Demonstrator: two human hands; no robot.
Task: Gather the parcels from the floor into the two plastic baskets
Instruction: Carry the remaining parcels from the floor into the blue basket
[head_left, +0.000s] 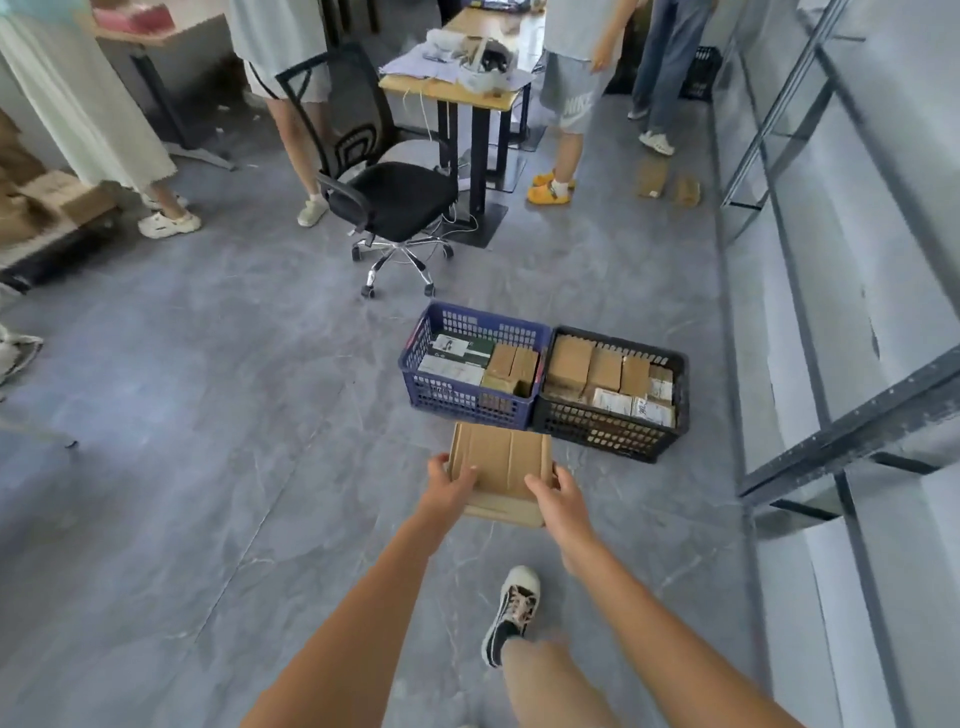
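Grey floor (208, 467), head view: left hand (451, 486) and right hand (553, 493) grasp flat parcel (501, 467) at its sides, held just short of blue basket (470, 402). Black basket (613, 431) beside it. Both nearly full; parcel could perch on top and slide off. Two parcels (667, 184) remain far off.

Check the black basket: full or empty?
Nearly full. The black basket holds brown and white parcels packed almost to its rim.

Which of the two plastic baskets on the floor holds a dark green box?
The blue plastic basket, left of the black plastic basket; the black one holds only brown and white parcels.
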